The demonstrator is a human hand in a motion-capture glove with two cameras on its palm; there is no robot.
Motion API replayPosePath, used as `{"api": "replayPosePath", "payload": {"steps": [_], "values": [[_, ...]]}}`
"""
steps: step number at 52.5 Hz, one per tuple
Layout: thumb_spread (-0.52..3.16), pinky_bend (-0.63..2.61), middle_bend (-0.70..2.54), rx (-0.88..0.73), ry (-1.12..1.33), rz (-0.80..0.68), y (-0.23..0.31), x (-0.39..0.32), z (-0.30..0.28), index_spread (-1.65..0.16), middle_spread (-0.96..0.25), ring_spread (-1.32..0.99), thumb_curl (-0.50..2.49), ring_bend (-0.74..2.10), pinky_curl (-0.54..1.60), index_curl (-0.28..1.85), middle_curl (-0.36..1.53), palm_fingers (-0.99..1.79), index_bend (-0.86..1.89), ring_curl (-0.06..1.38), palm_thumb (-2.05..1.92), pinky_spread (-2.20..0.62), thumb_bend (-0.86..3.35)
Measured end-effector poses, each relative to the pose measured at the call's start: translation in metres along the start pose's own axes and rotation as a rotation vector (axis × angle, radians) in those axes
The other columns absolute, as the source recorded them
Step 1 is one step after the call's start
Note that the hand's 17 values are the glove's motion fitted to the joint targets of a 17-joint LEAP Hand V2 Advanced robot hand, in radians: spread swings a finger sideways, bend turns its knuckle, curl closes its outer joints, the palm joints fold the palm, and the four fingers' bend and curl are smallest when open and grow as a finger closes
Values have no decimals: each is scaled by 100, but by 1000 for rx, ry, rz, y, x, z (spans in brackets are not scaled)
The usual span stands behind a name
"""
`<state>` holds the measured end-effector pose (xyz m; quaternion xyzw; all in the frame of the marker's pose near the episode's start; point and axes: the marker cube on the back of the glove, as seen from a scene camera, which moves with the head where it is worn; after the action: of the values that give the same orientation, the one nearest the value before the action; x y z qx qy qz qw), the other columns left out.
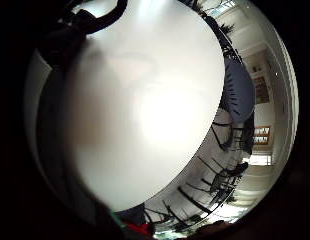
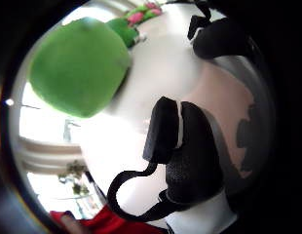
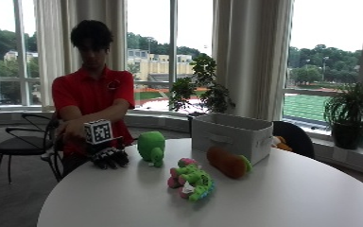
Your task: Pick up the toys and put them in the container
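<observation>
Three toys wait on the table (image 3: 307, 189): nearest, a pink-green plush (image 3: 191, 179); then an orange one (image 3: 227, 162) against the container (image 3: 232, 135); a green plush (image 3: 151, 147) beside the gloved right hand (image 3: 109, 156), apparently relaxed, holding nothing, poised to reach.

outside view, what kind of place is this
Probably an office lounge or meeting room: a round white table, tall windows with curtains, and potted plants on the sill.
</observation>
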<state>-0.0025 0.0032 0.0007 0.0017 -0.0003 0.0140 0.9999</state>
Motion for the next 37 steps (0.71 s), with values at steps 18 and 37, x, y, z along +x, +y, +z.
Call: {"api": "replayPosePath", "payload": {"steps": [18,37], "values": [[130,41,20,27,-5,35,-2,-2,0,-38,-33,-39,11,28,20,20,13,47,34,11,-2,-13,-1],[133,42,18,-128,-231,8,-6,1,-46,-40,-30,-37,21,25,26,28,21,30,28,14,-1,-7,-2]]}}
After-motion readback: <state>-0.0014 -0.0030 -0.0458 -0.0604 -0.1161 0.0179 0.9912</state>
